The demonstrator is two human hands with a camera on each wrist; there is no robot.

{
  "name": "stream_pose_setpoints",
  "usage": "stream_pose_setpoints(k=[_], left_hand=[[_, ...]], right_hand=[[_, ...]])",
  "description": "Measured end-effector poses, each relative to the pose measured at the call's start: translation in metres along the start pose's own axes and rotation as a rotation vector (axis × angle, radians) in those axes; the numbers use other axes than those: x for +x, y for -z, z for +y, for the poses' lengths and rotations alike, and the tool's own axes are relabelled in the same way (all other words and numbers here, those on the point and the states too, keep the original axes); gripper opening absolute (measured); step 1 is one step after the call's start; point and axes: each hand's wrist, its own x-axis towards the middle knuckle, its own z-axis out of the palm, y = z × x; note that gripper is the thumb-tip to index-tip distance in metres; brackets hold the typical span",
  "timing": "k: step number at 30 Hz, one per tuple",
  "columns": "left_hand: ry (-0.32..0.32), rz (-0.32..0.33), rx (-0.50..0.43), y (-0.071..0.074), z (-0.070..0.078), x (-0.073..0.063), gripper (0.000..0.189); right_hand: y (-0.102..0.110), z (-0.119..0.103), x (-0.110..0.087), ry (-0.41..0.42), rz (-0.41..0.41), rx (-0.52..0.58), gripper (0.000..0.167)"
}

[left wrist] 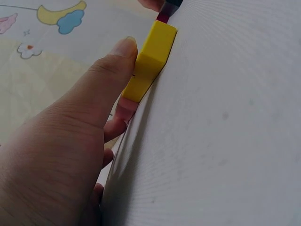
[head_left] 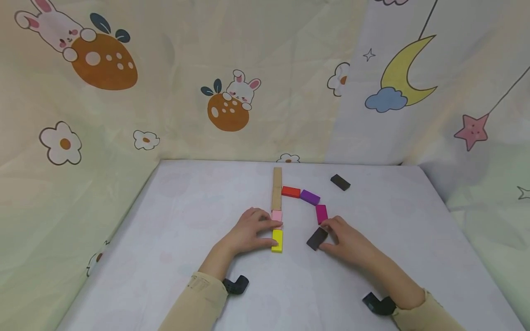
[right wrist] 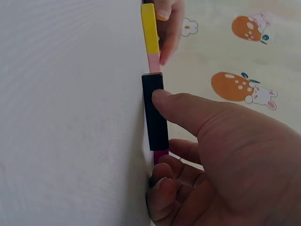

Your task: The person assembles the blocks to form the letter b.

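Note:
A column of blocks lies on the white table in the head view: two tan blocks (head_left: pixel 277 188) at the far end, then a pink block (head_left: pixel 276 215) and a yellow block (head_left: pixel 277 247) nearest me. My left hand (head_left: pixel 250 231) rests on it, thumb on the yellow block (left wrist: pixel 157 42) and index finger across the pink one. Between thumb and fingers, my right hand (head_left: pixel 347 239) pinches a black block (head_left: pixel 316 239), whose far end is close to a magenta block (head_left: pixel 321 214). In the right wrist view the thumb presses the black block's (right wrist: pixel 155 122) side.
From the tan blocks a red block (head_left: pixel 291 191) and a purple block (head_left: pixel 310 197) curve right toward the magenta one. Another black block (head_left: pixel 340 182) lies apart at the back right. A patterned cloth (head_left: pixel 290 101) hangs behind the table (head_left: pixel 198 197).

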Motion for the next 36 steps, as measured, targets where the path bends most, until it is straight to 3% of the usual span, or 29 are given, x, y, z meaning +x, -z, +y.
stream_pose_setpoints(k=[5, 9, 14, 29, 36], left_hand=[[0.018, -0.004, -0.010, 0.000, -0.001, 0.001, 0.058], [0.024, -0.002, -0.024, 0.000, 0.000, 0.000, 0.058], [0.029, -0.006, -0.032, 0.001, 0.001, -0.001, 0.058], [0.052, -0.016, -0.045, 0.002, 0.002, -0.001, 0.059], [0.022, -0.003, -0.046, 0.002, 0.002, -0.002, 0.060]], right_hand=[[0.001, -0.001, -0.001, 0.019, 0.032, -0.010, 0.050], [0.004, 0.000, -0.003, 0.119, 0.047, -0.033, 0.040], [0.007, 0.003, -0.005, 0.224, -0.006, -0.024, 0.035], [0.007, 0.012, -0.002, 0.286, 0.002, -0.035, 0.035], [0.008, 0.012, -0.003, 0.286, 0.000, -0.026, 0.034]])
